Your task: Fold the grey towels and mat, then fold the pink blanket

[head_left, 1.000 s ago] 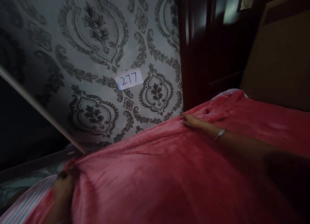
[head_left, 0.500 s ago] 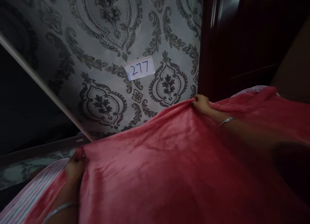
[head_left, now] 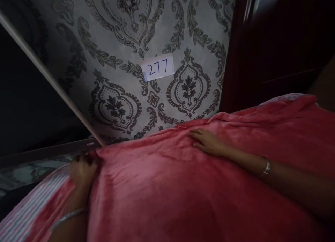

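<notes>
A pink fleece blanket (head_left: 183, 186) is spread across the bed and fills the lower half of the view. My left hand (head_left: 83, 168) is closed on the blanket's near left corner, fingers curled over the edge; a bangle sits on that wrist. My right hand (head_left: 208, 141) lies flat on the blanket near its far edge, fingers stretched out and pointing left. A bangle is on that wrist too.
A striped sheet (head_left: 34, 210) shows under the blanket at the lower left. Behind the bed stands a patterned grey wall (head_left: 125, 95) with a paper label reading 277 (head_left: 157, 67). A dark wooden wardrobe (head_left: 274, 50) rises at the right. A pale rail (head_left: 49, 78) slants down the left.
My right hand has let go of the blanket's far edge, moved left and back, and now rests flat on it. My left hand keeps its grip on the corner.
</notes>
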`<state>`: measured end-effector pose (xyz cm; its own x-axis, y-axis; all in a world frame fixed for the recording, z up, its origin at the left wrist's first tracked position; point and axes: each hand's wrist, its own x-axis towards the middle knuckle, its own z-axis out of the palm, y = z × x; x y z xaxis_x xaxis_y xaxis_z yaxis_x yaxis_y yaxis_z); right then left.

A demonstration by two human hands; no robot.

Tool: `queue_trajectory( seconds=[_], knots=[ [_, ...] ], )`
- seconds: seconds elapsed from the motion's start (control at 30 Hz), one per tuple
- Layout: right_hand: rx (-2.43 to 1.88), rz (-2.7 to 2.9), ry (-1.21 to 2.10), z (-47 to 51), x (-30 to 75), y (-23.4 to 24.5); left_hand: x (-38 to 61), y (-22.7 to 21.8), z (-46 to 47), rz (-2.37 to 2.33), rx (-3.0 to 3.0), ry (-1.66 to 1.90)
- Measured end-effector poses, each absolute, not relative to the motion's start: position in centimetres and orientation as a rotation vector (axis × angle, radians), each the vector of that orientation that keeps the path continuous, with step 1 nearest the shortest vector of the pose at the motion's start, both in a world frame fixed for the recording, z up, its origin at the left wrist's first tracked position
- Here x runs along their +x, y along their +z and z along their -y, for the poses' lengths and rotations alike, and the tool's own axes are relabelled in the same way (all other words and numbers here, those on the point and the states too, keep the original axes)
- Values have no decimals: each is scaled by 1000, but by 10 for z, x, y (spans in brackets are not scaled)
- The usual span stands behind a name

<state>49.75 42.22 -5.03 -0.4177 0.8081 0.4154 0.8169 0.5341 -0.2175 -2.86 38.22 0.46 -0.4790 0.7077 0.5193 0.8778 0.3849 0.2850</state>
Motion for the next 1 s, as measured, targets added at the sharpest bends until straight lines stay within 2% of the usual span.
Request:
queue_trajectory(
  seconds=[0.1, 0.23, 0.3, 0.43, 0.7, 0.83, 1.0],
  knots=[
    [-1396, 2427, 22, -417, 483, -63, -2, 10, -380, 2154, -1461, -428],
    [-1438, 2480, 17, -426, 486, -65, 17, -1, -391, 1885, -2079, -87],
    [-1466, 2495, 16, -431, 493, -61, 16, -10, -398, 1930, -2201, 2],
    [-1658, 2411, 10, -435, 512, -56, 1, -22, -406, 2168, -2087, 41],
    [-1735, 2332, -4, -431, 531, -46, -5, -17, -403, 2011, -2091, -124],
    [-1541, 2357, -7, -412, 516, -41, 26, 2, -387, 2199, -1988, 8],
    [-1202, 2624, 241, -396, 498, -44, 72, -11, -381, 1866, -2391, -13]
  ],
)
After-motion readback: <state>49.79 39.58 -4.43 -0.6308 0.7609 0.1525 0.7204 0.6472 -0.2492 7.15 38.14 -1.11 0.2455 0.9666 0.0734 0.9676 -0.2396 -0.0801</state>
